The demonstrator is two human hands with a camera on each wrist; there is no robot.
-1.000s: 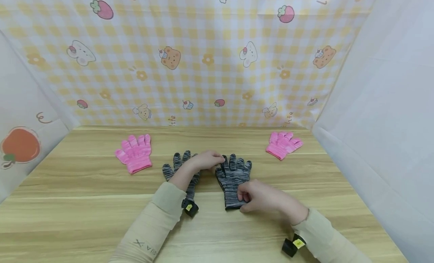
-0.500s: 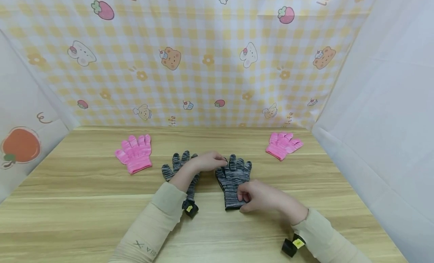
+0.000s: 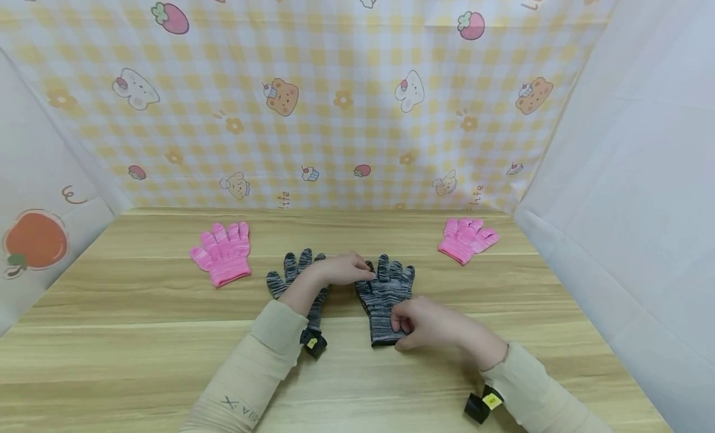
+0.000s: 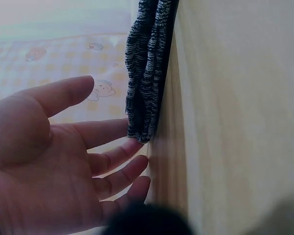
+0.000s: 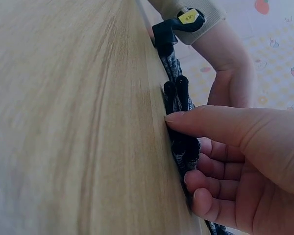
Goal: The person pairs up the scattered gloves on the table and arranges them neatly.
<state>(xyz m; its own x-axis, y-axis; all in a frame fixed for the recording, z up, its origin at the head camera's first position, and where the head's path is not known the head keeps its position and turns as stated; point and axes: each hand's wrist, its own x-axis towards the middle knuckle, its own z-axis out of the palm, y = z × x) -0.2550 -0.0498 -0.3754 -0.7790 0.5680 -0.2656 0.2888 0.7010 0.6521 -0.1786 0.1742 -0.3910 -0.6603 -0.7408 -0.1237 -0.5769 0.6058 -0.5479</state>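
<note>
Two grey-and-black knit gloves lie near the middle of the wooden table. My left hand [image 3: 349, 268] reaches across the left grey glove [image 3: 292, 268] to the thumb side of the right grey glove [image 3: 385, 290]. In the left wrist view the thumb stands apart, and the loosely extended fingers [image 4: 118, 155] touch a tip of the knit fabric. My right hand [image 3: 427, 324] holds the right glove's cuff at its lower right corner, thumb at the cuff edge and curled fingers [image 5: 215, 186] over the fabric. The left forearm hides part of the left glove.
A pink glove [image 3: 226, 256] lies at the back left of the table [image 3: 139, 371], another pink glove [image 3: 465, 239] at the back right. Behind the table hangs a yellow checked cloth [image 3: 346, 135]. White sheets [image 3: 631, 172] flank both sides.
My left hand has shifted slightly right over the right grey glove's thumb side, and the dark glove finger raised there has lowered. My right hand stays at the cuff.
</note>
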